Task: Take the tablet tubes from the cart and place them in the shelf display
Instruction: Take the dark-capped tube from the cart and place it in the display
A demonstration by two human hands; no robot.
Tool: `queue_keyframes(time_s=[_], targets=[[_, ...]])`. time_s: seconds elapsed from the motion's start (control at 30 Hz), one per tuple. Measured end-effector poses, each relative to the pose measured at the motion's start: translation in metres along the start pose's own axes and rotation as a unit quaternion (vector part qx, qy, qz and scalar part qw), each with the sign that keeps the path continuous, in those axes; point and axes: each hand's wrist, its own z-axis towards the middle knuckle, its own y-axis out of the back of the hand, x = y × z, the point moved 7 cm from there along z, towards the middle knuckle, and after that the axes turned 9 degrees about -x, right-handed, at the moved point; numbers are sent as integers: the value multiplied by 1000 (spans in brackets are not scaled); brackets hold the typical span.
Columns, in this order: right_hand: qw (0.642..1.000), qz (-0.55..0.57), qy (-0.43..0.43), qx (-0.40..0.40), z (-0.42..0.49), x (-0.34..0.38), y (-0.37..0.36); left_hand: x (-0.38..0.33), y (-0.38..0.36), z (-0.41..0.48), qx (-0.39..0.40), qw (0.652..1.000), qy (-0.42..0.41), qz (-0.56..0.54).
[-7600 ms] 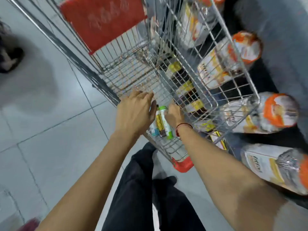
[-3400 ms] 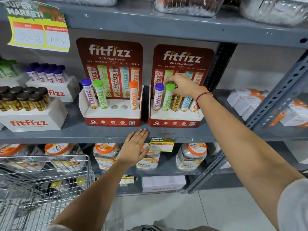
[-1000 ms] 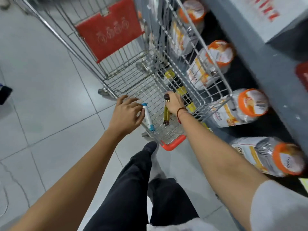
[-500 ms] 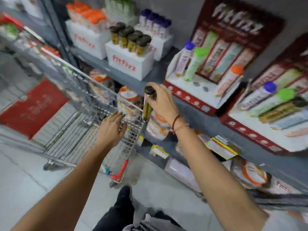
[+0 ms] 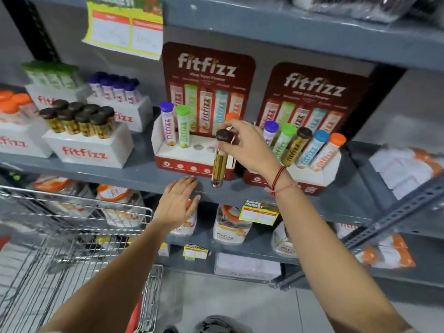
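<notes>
1. Gold tube [image 5: 219, 164] with a dark brown cap hangs upright from the right hand [image 5: 247, 146], in front of the left display stand [image 5: 192, 162] on the grey shelf [image 5: 134, 174].
2. Fingers [image 5: 236, 133] are curled round the cap end only, closed tight on it; the tube's body dangles free below the grip, its base level with the shelf edge.
3. Up and back from the grip, two empty round holes [image 5: 199, 147] show in the stand's white top, between the green-capped tube [image 5: 183, 127] and an orange cap [image 5: 231, 115] half hidden behind the hand.
4. To do this well, I'd say: lift the base clear of the stand's red front lip, line it over the nearer-left hole, matching the brown tube's middle slot in the full stand [image 5: 300, 150] off to the right, then lower straight down without knocking the green one.
5. Left hand [image 5: 179, 203] sits below and left of the grip, flat and spread wide, fingertips on the shelf's front edge, holding nothing.
6. Wire cart [image 5: 79, 212] stands further down-left; I can't make out its contents.
</notes>
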Motion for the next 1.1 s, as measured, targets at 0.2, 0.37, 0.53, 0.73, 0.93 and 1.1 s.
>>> queue_keyframes(time_s=[0.2,0.37,0.53,0.73,0.93,1.1], targets=[[999,-21,-6,-28,3,-2,12,6,-7,0,14,999,-34,11],[999,-32,-1,15,6,1,5,8,-10,-2,30,998,-47,13],[997,-39,3,62,16,4,6,11,-11,-2,33,998,-49,8],[995,-66,25,69,31,15,14,12,-12,-2,27,998,-52,4],[992,-108,56,17,36,26,11,12,-12,-1,18,998,-55,0],[992,-116,56,-10,36,29,3,15,-15,0,17,998,-57,2]])
